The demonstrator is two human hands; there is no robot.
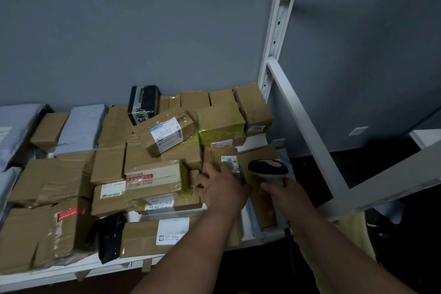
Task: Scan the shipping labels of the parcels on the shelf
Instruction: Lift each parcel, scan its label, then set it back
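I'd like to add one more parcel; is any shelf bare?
Hardly. A bare white strip shows on the shelf between the box marked 2904 and the parcel under the left hand. Leftward, cardboard boxes are piled edge to edge.

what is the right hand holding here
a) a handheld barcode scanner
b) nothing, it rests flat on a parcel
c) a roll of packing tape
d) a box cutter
a: the right hand is wrapped around the grip of a handheld barcode scanner, whose dark head sits beside the white shipping label on the brown parcel that the left hand is touching.
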